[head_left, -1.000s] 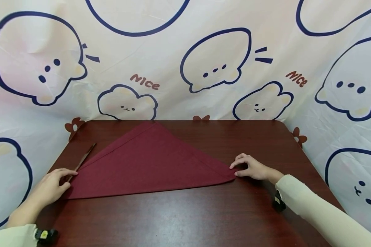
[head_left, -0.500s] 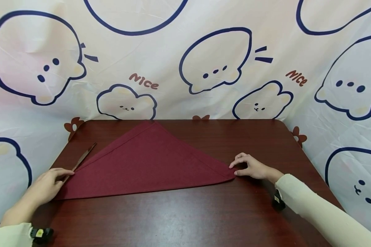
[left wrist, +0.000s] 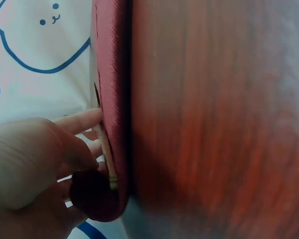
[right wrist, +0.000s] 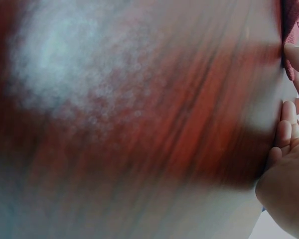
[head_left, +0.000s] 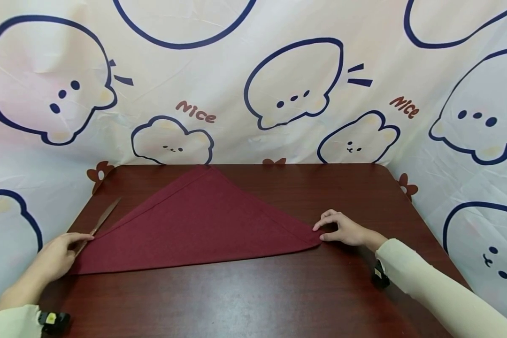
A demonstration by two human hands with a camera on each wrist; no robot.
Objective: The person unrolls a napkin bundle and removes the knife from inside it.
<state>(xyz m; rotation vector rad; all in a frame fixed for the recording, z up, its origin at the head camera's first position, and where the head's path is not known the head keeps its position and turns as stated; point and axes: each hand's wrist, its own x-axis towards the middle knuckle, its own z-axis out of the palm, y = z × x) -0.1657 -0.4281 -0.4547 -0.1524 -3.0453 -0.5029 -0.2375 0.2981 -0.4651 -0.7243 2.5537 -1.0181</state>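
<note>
In the head view, the red cloth (head_left: 194,220) lies as a wide triangle on the brown tabletop (head_left: 245,300), its peak at the far edge and its long side nearest me. My left grip (head_left: 54,257) is nearly closed, pinching the cloth's left corner. A slim knife (head_left: 105,217) slants along that corner, passing by my fingers, its tip pointing away from me. My right grip (head_left: 342,230) pinches the right corner between thumb and fingertip. A pale printed backdrop (head_left: 287,19) hangs behind.

In the left wrist view, one of my fingers reaches straight out to the knife, which runs along the cloth's edge. Whether I pinch the knife as well, I cannot tell.

In the right wrist view, a fingertip meets the cloth's corner at the right border; the blurred tabletop takes up most of the rest.
</note>
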